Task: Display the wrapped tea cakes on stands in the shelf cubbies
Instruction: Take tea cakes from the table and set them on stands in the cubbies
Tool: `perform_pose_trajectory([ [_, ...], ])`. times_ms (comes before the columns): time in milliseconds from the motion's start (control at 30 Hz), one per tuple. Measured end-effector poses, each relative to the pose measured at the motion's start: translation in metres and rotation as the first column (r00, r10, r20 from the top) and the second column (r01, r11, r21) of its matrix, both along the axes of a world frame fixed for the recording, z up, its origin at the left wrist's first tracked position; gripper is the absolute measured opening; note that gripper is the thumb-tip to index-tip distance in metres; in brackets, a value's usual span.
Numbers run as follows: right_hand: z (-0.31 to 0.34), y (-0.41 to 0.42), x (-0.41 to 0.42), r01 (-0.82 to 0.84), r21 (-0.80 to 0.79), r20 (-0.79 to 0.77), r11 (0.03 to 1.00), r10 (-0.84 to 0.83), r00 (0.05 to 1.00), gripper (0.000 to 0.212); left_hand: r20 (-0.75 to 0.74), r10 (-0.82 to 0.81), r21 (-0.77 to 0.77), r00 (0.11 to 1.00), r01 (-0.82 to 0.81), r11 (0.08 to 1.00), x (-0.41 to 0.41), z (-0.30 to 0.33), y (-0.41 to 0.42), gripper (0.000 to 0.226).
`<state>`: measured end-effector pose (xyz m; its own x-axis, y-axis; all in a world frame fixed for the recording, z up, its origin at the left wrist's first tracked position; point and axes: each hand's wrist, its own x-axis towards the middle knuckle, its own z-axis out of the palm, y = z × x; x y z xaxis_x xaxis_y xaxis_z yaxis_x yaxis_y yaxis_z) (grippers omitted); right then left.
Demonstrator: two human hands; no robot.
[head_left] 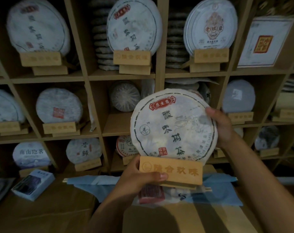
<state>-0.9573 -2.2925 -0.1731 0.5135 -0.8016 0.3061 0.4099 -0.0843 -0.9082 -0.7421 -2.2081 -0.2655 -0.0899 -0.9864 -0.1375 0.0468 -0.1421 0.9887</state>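
Left hand: fingers curled around the wooden stand, thumb on its front.
Right hand: fingers grip the right edge of the wrapped tea cake.
Tea cake: upright on the stand, center of frame, before the shelf.
Around: blue paper lower right.

You're holding a wrapped tea cake upright in a wooden stand, in front of the shelf. Your left hand grips the stand, thumb across its front. Your right hand pinches the cake's right edge. Cubbies behind already show cakes on matching stands, pretty blurry though.
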Motion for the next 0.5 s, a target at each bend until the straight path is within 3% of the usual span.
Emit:
perform_pose_trajectory([
  [100, -0.002, -0.003, -0.004, 0.057, -0.091, -0.100, 0.994, -0.066, 0.993, 0.058, 0.015, 0.012, 0.002, 1.000, -0.012, 1.000, 0.002, 0.000, 0.003, 0.076],
  [400, 0.005, 0.005, -0.007, 0.097, -0.187, -0.161, 0.978, -0.128, 0.979, 0.052, -0.006, 0.027, 0.003, 1.000, -0.027, 1.000, -0.006, 0.000, 0.007, 0.075],
  [500, 0.010, 0.004, -0.011, 0.098, -0.184, -0.255, 0.978, -0.144, 0.956, 0.059, 0.001, 0.038, -0.012, 0.999, -0.038, 0.999, -0.005, 0.002, 0.009, 0.059],
])
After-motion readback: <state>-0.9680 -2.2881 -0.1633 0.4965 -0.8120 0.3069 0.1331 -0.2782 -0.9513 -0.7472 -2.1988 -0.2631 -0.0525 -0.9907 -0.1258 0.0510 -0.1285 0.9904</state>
